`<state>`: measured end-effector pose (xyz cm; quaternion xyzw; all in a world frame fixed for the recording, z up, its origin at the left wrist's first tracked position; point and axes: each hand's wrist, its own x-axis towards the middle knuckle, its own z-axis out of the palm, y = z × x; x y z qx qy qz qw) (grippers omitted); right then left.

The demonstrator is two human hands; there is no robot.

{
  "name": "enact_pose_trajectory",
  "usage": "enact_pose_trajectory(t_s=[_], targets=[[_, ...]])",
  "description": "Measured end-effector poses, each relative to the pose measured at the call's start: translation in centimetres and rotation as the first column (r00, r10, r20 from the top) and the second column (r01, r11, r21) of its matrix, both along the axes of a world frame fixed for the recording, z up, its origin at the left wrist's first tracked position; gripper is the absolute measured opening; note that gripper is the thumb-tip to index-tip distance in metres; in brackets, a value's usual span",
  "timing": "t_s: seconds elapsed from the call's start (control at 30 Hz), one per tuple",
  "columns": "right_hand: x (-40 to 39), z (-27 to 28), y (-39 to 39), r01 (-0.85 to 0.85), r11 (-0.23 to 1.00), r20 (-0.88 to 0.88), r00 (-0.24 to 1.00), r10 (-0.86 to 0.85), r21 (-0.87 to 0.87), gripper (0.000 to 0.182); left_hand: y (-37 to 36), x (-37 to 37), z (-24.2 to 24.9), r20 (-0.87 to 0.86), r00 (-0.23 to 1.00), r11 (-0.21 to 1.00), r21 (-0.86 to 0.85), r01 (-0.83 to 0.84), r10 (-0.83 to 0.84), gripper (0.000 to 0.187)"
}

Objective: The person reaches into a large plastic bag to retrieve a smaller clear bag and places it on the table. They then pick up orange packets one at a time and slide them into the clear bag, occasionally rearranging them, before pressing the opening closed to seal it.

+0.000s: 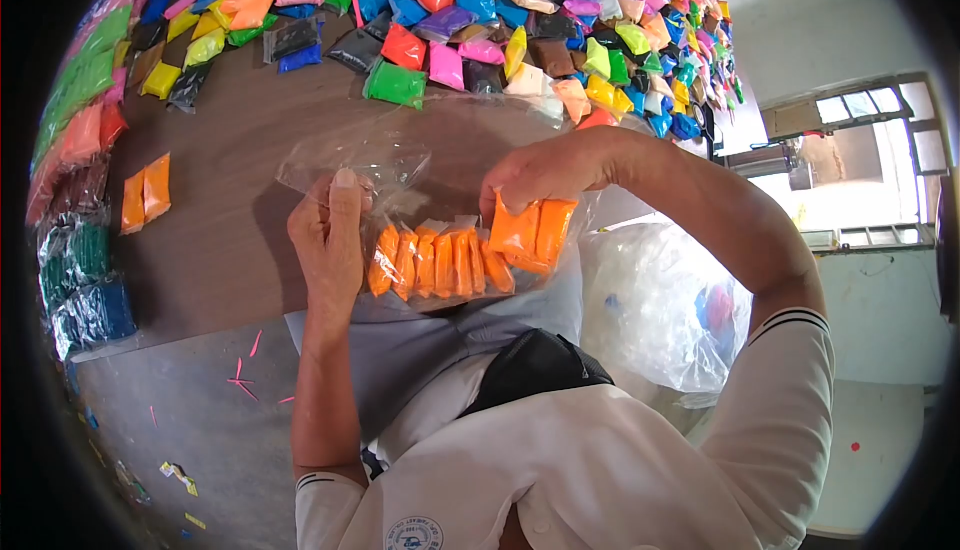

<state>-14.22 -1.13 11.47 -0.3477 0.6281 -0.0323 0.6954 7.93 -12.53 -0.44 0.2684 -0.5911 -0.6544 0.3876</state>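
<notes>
A clear plastic bag (400, 165) lies at the near edge of the brown table, with a row of several orange packets (425, 262) inside it. My left hand (335, 230) pinches the bag's left side near its opening, thumb on top. At the bag's right end my right hand (540, 175) grips orange packets (533, 233), its fingers partly hidden behind them. Two more orange packets (146, 193) lie apart on the table at the left.
Many coloured packets (440, 25) cover the far side of the table (220, 220). Stacks of green, red and blue packets (75, 255) line the left edge. A large clear bag (660, 300) stands at the right, beside my lap. Pink scraps lie on the floor.
</notes>
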Motion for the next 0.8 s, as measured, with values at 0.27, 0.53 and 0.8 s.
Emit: enact_pose_trajectory(t_s=[0.27,0.53,0.8], targets=[[0.6,2.2,-0.8,0.012,0.998,-0.081,0.997,-0.017,-0.065,0.036,0.0,0.1,0.5,-0.004,1.000,1.000,-0.001,-0.011,0.011,0.031],[3.3,4.0,-0.2,-0.560,0.816,-0.732,0.614,0.294,-0.142,0.033,0.1,-0.1,0.3,-0.045,0.999,0.999,0.033,-0.014,0.015,0.031],[2.9,0.8,1.1,-0.726,0.687,-0.711,0.496,0.499,-0.025,0.025,0.1,-0.2,0.4,-0.053,0.999,1.000,0.023,-0.003,0.004,0.033]])
